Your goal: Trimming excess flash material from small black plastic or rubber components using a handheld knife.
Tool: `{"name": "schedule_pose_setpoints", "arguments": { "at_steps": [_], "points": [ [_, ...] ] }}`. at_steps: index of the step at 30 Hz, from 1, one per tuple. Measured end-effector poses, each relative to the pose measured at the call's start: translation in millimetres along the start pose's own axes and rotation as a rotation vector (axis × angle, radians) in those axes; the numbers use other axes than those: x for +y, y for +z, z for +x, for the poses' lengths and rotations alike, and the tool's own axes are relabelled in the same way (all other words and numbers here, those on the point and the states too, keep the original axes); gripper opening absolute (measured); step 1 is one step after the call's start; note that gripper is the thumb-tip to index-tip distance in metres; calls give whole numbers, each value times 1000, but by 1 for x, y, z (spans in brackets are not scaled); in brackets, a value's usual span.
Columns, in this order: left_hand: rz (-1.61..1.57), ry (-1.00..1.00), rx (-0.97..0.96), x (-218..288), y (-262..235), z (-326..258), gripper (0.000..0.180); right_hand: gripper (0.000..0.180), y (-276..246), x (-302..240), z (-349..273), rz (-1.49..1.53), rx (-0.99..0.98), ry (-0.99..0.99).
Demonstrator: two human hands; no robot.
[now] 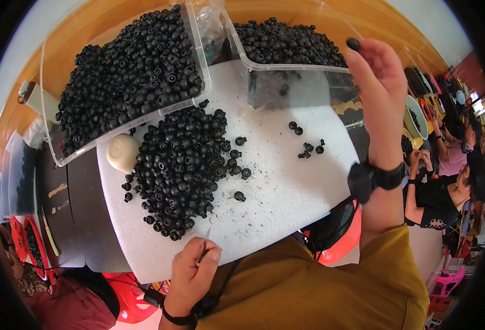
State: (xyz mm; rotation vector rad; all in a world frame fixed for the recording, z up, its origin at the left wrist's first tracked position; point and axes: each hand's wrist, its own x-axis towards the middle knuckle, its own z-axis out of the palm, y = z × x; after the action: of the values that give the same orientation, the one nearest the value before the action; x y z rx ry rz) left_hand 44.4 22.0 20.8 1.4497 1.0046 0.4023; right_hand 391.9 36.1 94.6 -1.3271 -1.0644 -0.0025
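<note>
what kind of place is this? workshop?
Likely a small hand-sorting workshop: clear bins heaped with black rubber parts on a white foam board, other seated workers alongside at right.

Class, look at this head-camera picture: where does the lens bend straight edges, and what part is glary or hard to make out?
Head view: fisheye curves the wooden table edge and clear bins near the rim; corners are black; the white foam board is bright and evenly lit; the piece in the right hand is small and lacks detail.

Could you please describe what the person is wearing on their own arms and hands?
Both hands are bare, without gloves. The right hand has a chunky black wristwatch at the wrist and a mustard-yellow sleeve on the upper arm. The left hand has a thin black band round its wrist.
</note>
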Motion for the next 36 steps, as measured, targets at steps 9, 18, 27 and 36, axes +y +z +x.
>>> {"name": "schedule_pose_setpoints", "arguments": {
  "at_steps": [9,18,27,36],
  "points": [
    [-35,-5,47,-3,2,-2,8,19,21,-17,-77,-259,-416,-141],
    [-17,57,37,-1,4,-1,6,18,62,-14,-137,-289,-869,-118],
    [-111,48,8,-5,0,-6,6,19,72,-11,-144,-308,-881,-64],
    [-116,75,-24,-8,-2,-4,6,20,81,-12,-148,-254,-874,-100]
  ]
}}
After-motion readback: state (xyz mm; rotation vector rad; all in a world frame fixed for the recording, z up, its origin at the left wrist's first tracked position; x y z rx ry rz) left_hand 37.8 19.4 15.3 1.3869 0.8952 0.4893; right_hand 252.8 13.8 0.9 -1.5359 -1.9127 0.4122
